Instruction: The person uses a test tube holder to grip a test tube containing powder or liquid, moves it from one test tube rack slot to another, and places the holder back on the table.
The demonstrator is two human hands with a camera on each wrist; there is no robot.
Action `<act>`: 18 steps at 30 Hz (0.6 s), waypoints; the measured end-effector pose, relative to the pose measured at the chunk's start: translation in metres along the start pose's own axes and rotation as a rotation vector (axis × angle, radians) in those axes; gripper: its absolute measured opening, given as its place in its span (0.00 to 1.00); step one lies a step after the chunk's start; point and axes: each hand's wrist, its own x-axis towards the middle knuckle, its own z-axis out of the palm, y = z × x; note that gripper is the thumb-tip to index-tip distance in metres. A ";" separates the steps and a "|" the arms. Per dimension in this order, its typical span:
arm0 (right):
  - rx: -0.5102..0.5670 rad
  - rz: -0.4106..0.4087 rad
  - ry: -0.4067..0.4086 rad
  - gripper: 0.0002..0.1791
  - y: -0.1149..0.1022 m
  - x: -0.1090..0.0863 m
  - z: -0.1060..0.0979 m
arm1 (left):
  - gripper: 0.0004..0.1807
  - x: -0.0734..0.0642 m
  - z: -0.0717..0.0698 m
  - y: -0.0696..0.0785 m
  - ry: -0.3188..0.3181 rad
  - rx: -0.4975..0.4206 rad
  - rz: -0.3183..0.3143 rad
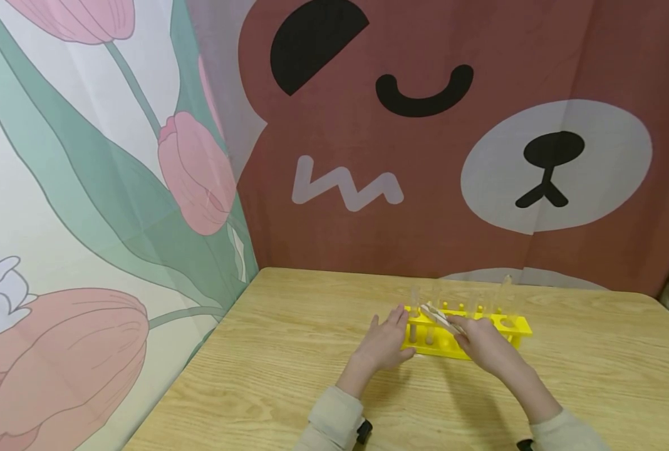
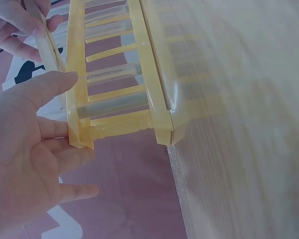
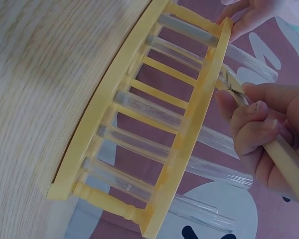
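Note:
A yellow test tube rack [image 1: 523, 327] stands on the table with several clear test tubes [image 3: 219, 172] upright in it. The tube [image 2: 114, 104] at its left end has grey contents in its lower part. My left hand [image 1: 382, 344] holds that end of the rack, thumb on one side of the top plate and fingers on the other. In my right hand [image 1: 487, 344] is a wooden test tube clamp [image 1: 438, 318] with a metal spring. Its front end points left and lies at the second tube [image 3: 177, 52] from the left, close over the top plate.
The rack sits on a light wood-grain table [image 1: 267, 332]. Behind the table hangs a brown cloth with a bear face [image 1: 368, 238]. A tulip-patterned cloth [image 1: 103, 250] hangs along the left side. One tube [image 1: 506, 285] toward the right leans a little.

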 end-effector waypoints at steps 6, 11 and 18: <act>0.003 -0.004 0.008 0.18 0.000 -0.001 0.000 | 0.40 0.000 0.001 -0.001 0.011 0.003 0.006; 0.006 -0.005 0.004 0.18 0.001 -0.001 0.000 | 0.40 0.000 0.002 -0.001 0.012 0.007 0.014; -0.004 -0.017 0.018 0.18 0.001 -0.001 0.001 | 0.40 0.000 0.001 -0.001 0.012 0.013 0.017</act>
